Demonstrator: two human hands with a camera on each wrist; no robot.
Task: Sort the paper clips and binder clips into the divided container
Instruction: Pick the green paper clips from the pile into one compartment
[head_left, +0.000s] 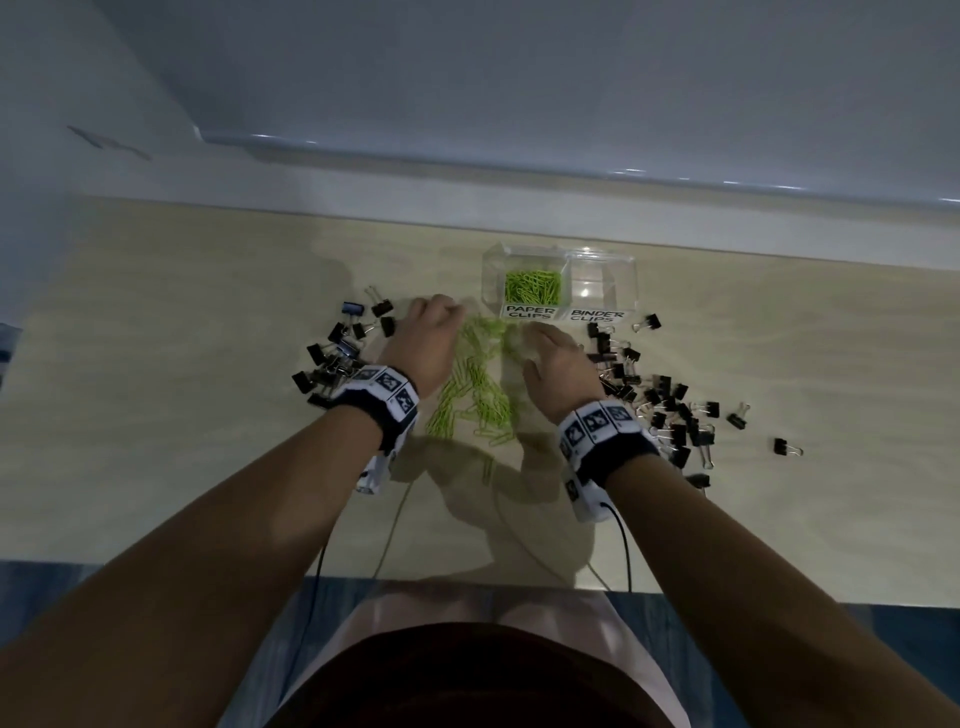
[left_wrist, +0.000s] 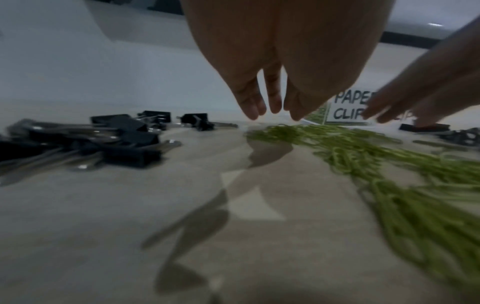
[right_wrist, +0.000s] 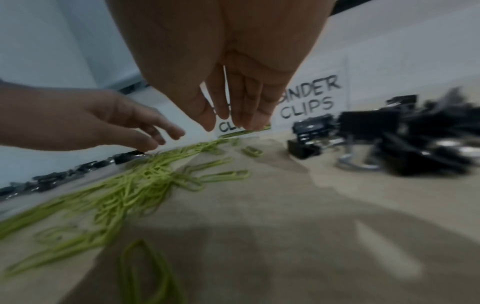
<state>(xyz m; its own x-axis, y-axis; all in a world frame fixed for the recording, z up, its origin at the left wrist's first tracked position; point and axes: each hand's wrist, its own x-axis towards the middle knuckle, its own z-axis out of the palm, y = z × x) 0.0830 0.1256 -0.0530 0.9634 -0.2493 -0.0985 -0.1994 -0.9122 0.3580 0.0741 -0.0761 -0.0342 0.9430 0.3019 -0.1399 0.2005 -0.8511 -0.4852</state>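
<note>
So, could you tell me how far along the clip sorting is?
Partly done: the paper clips compartment holds some green clips; the binder clips compartment looks empty. Left hand and right hand flank the loose paper clips. Black binder clips remain.

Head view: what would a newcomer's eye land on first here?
The green paper clips, strewn mid-table between the left hand and right hand. Then the black binder clips, heaped on both sides. Behind stands the clear container, with only its PAPER CLIPS side filled.
</note>
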